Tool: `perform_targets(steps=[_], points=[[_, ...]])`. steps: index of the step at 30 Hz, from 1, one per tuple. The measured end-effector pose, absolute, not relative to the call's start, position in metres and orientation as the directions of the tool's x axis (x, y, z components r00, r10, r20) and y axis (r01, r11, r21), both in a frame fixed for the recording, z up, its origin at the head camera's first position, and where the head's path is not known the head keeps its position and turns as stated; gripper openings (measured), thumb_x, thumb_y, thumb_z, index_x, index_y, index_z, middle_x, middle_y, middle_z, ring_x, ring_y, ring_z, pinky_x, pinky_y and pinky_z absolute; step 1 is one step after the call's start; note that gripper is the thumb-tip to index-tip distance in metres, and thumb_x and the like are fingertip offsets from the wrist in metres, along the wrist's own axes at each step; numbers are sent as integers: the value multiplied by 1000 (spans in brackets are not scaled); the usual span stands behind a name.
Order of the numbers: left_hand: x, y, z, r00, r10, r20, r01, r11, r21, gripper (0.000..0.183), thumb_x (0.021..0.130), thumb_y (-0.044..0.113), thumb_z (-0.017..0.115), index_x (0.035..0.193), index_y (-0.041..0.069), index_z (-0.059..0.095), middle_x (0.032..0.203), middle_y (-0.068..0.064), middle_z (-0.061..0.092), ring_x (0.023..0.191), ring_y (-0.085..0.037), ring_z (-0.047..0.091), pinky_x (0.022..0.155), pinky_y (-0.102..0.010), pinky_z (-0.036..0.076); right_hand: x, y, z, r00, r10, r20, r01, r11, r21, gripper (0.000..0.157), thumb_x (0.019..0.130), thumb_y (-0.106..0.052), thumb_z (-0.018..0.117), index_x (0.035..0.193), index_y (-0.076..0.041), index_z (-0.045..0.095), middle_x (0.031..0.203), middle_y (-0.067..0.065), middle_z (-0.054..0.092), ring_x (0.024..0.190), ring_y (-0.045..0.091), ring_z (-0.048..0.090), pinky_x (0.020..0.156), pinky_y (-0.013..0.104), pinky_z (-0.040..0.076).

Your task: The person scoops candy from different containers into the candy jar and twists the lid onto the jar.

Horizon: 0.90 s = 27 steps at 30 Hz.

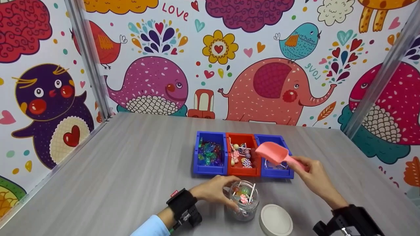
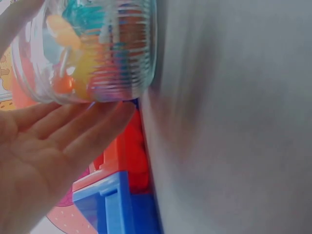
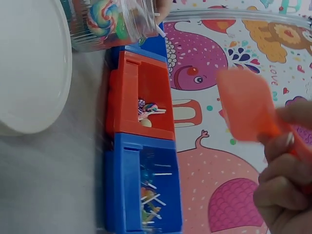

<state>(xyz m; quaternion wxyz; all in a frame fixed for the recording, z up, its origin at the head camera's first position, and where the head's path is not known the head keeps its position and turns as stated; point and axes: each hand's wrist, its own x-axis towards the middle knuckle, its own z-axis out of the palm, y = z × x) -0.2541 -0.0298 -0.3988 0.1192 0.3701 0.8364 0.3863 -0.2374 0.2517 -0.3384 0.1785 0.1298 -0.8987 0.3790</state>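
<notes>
My left hand grips a clear glass jar standing lidless on the table, thumb on the near side and fingers on the far side. Small lollipops and other colourful pieces lie inside the jar, with white sticks poking up. My right hand holds a pink scoop by its handle, raised over the right blue bin. No candy shows on the scoop. In the right wrist view the scoop is slightly blurred.
Behind the jar, a red bin with lollipops sits between the right blue bin, which has stick candies, and a left blue bin with shiny coloured pieces. A white round lid lies right of the jar. Patterned walls enclose the grey table.
</notes>
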Motion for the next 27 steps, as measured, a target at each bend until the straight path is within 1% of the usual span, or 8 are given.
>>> perform_targets(steps=[2, 4, 6, 9, 13, 16, 22, 27], points=[[-254, -30, -398, -700, 709, 81, 522, 431, 736, 72, 63, 21, 80, 124, 5, 47, 113, -2, 58, 101, -8, 54, 85, -20, 43, -240, 252, -342, -928, -56, 367, -299, 699, -649, 32, 85, -15, 60, 107, 8, 59, 74, 8, 55, 63, 13, 46, 49, 19, 34], [-254, -30, -398, -701, 709, 77, 520, 434, 736, 72, 63, 22, 80, 124, 5, 47, 113, -2, 58, 101, -9, 53, 85, -20, 42, -243, 252, -346, -949, -37, 314, -246, 711, -659, 35, 87, -13, 57, 112, 11, 55, 80, 12, 56, 68, 16, 47, 51, 19, 36], [-254, -30, -398, -700, 710, 74, 521, 437, 733, 72, 63, 23, 80, 125, 5, 46, 114, -2, 57, 102, -9, 53, 86, -21, 42, -247, 253, -351, -960, -30, 278, -213, 724, -657, 34, 87, -10, 55, 113, 12, 52, 81, 12, 54, 68, 17, 47, 51, 19, 36], [-254, -30, -398, -698, 712, 77, 527, 438, 729, 73, 63, 24, 80, 125, 5, 46, 114, -1, 57, 102, -10, 53, 85, -21, 43, -254, 254, -360, -969, -18, 247, -180, 737, -651, 32, 87, -7, 53, 113, 12, 52, 74, 9, 50, 62, 16, 45, 48, 20, 33], [-253, -30, -399, -699, 712, 74, 524, 438, 731, 74, 64, 25, 80, 126, 6, 45, 114, 0, 57, 103, -10, 53, 85, -21, 42, -263, 258, -371, -968, 14, 249, -156, 747, -646, 28, 87, -6, 52, 107, 13, 54, 66, 4, 46, 55, 13, 41, 45, 20, 30], [-253, -30, -400, -701, 709, 73, 519, 437, 735, 73, 64, 25, 80, 126, 7, 46, 114, 1, 57, 103, -10, 53, 86, -21, 42, -269, 259, -378, -964, 32, 264, -151, 753, -641, 25, 86, -4, 53, 102, 15, 55, 64, 3, 44, 54, 13, 40, 46, 20, 28], [-253, -31, -400, -693, 715, 89, 534, 426, 730, 72, 64, 24, 80, 125, 6, 46, 115, 0, 57, 104, -10, 53, 87, -21, 41, -277, 256, -390, -951, 40, 305, -156, 793, -589, 29, 84, -6, 55, 103, 15, 52, 64, 5, 45, 56, 17, 42, 50, 25, 32], [-253, -31, -400, -690, 717, 99, 543, 422, 726, 71, 64, 22, 80, 125, 5, 47, 115, -1, 57, 104, -10, 53, 86, -19, 41, -279, 251, -396, -938, 49, 343, -163, 811, -562, 24, 81, -6, 58, 98, 11, 52, 64, 6, 46, 56, 19, 44, 51, 28, 34]])
